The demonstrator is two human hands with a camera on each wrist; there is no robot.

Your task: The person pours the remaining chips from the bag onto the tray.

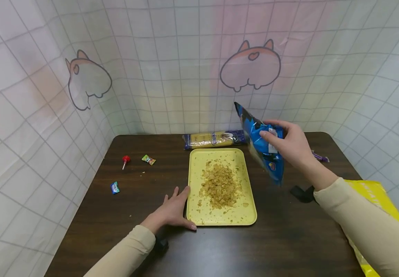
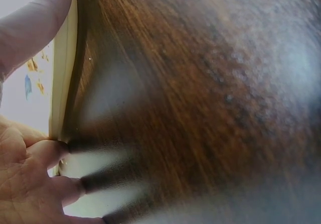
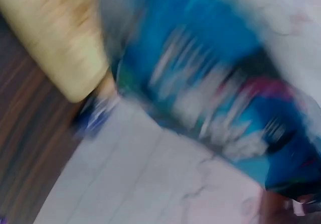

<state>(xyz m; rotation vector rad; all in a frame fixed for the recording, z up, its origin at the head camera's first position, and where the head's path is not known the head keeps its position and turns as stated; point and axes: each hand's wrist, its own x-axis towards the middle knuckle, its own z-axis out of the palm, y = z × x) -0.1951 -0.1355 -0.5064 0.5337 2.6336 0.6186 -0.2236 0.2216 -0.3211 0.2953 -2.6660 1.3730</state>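
Note:
My right hand (image 1: 289,142) grips a blue snack bag (image 1: 263,140) over the right side of the tray, thumb on one face of it. In the right wrist view the bag (image 3: 200,83) is blurred and fills much of the picture. Crushed chips (image 1: 220,186) lie heaped in the middle of a yellow rectangular tray (image 1: 194,161), with crumbs scattered round them. My left hand (image 1: 173,211) rests at the tray's near left corner, fingers spread along the edge and thumb by the front rim. In the left wrist view, fingertips meet the wooden table beside the tray's rim (image 2: 64,73).
Behind the tray lies a pack of spaghetti (image 1: 214,139). A red lollipop (image 1: 126,159) and two small wrapped candies (image 1: 149,159) sit at the left. A purple wrapper (image 1: 320,156) and a large yellow bag (image 1: 376,192) are at the right, partly behind my right arm. Patterned curtains surround the table.

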